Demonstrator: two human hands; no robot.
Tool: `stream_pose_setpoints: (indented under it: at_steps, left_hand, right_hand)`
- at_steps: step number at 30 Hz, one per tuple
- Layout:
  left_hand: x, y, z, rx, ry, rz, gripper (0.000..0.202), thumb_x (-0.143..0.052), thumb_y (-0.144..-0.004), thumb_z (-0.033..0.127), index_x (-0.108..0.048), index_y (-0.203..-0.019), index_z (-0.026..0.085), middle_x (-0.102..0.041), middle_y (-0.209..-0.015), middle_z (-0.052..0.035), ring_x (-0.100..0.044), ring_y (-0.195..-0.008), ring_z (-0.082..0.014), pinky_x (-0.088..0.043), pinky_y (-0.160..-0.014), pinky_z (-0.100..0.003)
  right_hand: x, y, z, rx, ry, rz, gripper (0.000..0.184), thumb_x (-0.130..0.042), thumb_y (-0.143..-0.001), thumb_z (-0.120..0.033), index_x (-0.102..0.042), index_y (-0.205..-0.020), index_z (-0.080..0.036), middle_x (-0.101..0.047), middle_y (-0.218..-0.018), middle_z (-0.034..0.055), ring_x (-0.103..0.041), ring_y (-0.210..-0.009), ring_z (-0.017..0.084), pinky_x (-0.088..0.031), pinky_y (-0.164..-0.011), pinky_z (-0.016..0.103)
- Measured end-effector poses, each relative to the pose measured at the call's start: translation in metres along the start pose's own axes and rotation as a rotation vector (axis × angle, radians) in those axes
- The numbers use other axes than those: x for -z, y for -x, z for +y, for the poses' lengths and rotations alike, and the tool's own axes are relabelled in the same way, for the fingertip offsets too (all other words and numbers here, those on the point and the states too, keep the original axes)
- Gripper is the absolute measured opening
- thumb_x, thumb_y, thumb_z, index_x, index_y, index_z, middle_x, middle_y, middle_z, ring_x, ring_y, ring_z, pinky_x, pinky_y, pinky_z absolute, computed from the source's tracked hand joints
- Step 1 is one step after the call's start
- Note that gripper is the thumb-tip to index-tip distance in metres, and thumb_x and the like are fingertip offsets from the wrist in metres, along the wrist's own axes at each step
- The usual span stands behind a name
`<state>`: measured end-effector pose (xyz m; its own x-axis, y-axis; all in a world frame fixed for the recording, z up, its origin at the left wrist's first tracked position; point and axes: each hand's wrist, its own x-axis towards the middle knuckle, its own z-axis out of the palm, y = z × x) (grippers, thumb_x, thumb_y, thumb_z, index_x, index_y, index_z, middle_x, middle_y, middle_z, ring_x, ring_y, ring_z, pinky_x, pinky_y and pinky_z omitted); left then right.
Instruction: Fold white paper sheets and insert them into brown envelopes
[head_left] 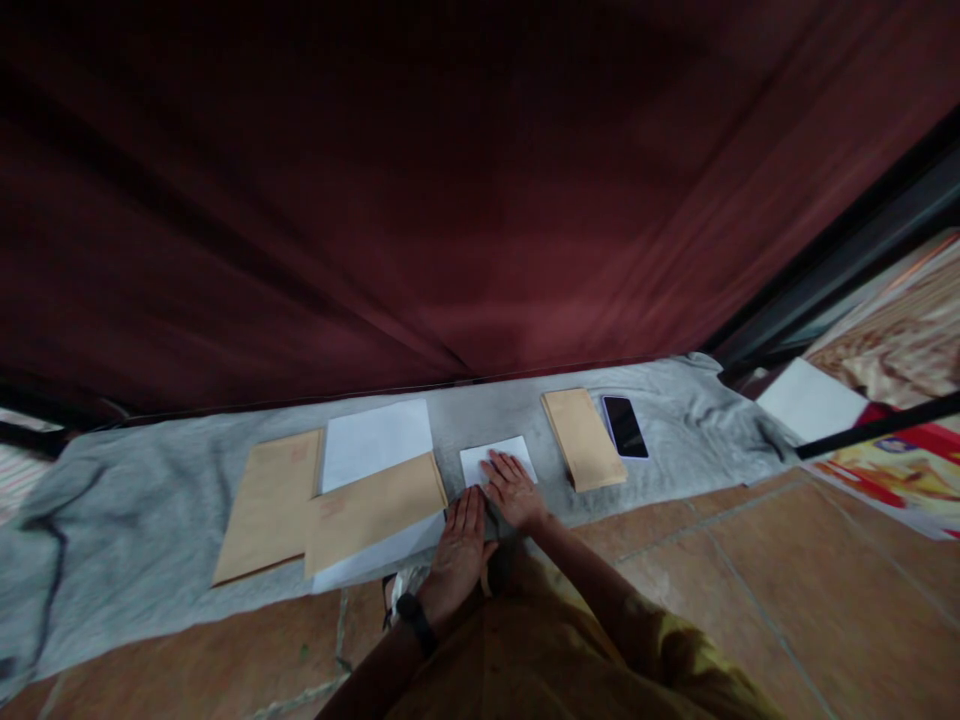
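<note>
A small white sheet of paper (pixel 474 462), perhaps folded, lies on the grey cloth in front of me. My right hand (pixel 514 490) rests flat on it with the fingers stretched out, covering its near right part. Close beside, my left hand (pixel 461 540) lies with straight fingers, its tips at the paper's near edge. Left of my hands, a brown envelope (pixel 375 505) lies across a larger white sheet (pixel 379 440). Another brown envelope (pixel 266 500) is farther left. To the right is a stack of narrow brown envelopes (pixel 583 438).
A phone (pixel 625 426) lies right of the narrow envelopes. The grey cloth (pixel 165 500) runs along a dark red curtain (pixel 480 250). Tiled floor (pixel 720 570) shows on my side. A colourful printed box or bag (pixel 900 470) stands at the far right, beside a dark frame bar.
</note>
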<state>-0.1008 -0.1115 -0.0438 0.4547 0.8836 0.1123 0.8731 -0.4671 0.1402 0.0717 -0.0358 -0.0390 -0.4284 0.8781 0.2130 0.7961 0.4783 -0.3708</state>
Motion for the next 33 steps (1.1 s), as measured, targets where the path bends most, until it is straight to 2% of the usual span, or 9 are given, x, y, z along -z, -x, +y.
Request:
stream_pose_setpoints:
  at_steps: [9,15,18,20,24,28,31,33]
  left_hand:
    - [0.007,0.001,0.001,-0.009,0.020,0.046,0.070,-0.051,-0.094,0.027,-0.027,-0.155,0.004,-0.038,-0.157,-0.0253,-0.034,-0.148,-0.0349,-0.042,-0.113,-0.055]
    - [0.011,0.003,0.004,-0.002,0.014,0.057,0.069,-0.053,-0.094,0.029,-0.029,-0.154,0.004,-0.040,-0.157,-0.0255,-0.036,-0.148,-0.0341,-0.044,-0.113,-0.052]
    - [0.019,0.005,0.004,-0.013,0.010,0.068,0.067,-0.052,-0.096,0.034,-0.032,-0.154,0.005,-0.041,-0.157,-0.0233,-0.037,-0.148,-0.0323,-0.043,-0.114,-0.050]
    - [0.028,0.006,-0.003,0.001,-0.006,0.094,0.066,-0.050,-0.097,0.037,-0.032,-0.154,0.007,-0.040,-0.158,-0.0215,-0.036,-0.148,-0.0311,-0.041,-0.116,-0.049]
    - [0.049,0.010,-0.042,0.167,-0.057,0.202,0.069,-0.045,-0.099,0.041,-0.026,-0.157,0.008,-0.037,-0.160,-0.0215,-0.030,-0.151,-0.0323,-0.035,-0.118,-0.051]
    - [0.056,0.021,-0.093,0.306,-0.075,0.193,0.088,-0.053,-0.092,0.054,-0.020,-0.159,0.008,-0.031,-0.162,-0.0244,-0.024,-0.152,-0.0385,-0.029,-0.119,-0.058]
    - [0.048,0.031,-0.118,0.378,-0.064,0.123,0.094,-0.059,-0.086,0.057,-0.023,-0.159,0.009,-0.032,-0.161,-0.0252,-0.027,-0.151,-0.0402,-0.029,-0.117,-0.059]
    - [0.038,0.036,-0.127,0.404,-0.041,0.105,0.095,-0.061,-0.084,0.058,-0.027,-0.158,0.009,-0.035,-0.159,-0.0265,-0.031,-0.149,-0.0402,-0.032,-0.115,-0.058]
  right_hand:
    - [0.012,0.023,0.026,-0.087,0.117,0.035,0.049,-0.039,-0.104,-0.031,-0.047,-0.151,-0.019,-0.042,-0.158,0.0126,-0.037,-0.147,0.027,-0.034,-0.119,0.048]
    - [0.014,0.036,0.037,-0.177,0.143,0.065,0.049,-0.037,-0.104,-0.027,-0.045,-0.151,-0.017,-0.043,-0.158,0.0137,-0.037,-0.147,0.028,-0.035,-0.118,0.049]
    - [0.017,0.039,0.041,-0.190,0.107,0.097,0.050,-0.038,-0.103,-0.026,-0.046,-0.151,-0.015,-0.041,-0.158,0.0151,-0.035,-0.148,0.029,-0.037,-0.117,0.050]
    - [0.019,0.037,0.039,-0.192,0.055,0.135,0.050,-0.039,-0.102,-0.025,-0.045,-0.151,-0.014,-0.040,-0.158,0.0166,-0.033,-0.149,0.030,-0.037,-0.117,0.052]
    - [0.021,0.022,0.014,-0.156,-0.177,0.180,0.051,-0.040,-0.101,-0.024,-0.045,-0.151,-0.016,-0.044,-0.156,0.0155,-0.036,-0.148,0.027,-0.038,-0.118,0.050]
    - [0.002,-0.004,-0.041,-0.135,-0.523,0.058,0.050,-0.042,-0.099,-0.022,-0.049,-0.148,-0.024,-0.057,-0.146,0.0085,-0.055,-0.133,0.023,-0.047,-0.111,0.042]
    - [-0.023,-0.024,-0.081,-0.103,-0.538,-0.018,0.050,-0.046,-0.096,-0.016,-0.055,-0.144,-0.026,-0.067,-0.134,0.0068,-0.067,-0.116,0.022,-0.055,-0.098,0.035]
    - [-0.038,-0.036,-0.098,-0.075,-0.410,-0.025,0.052,-0.043,-0.095,-0.014,-0.055,-0.144,-0.025,-0.072,-0.125,0.0074,-0.070,-0.109,0.021,-0.056,-0.094,0.033]
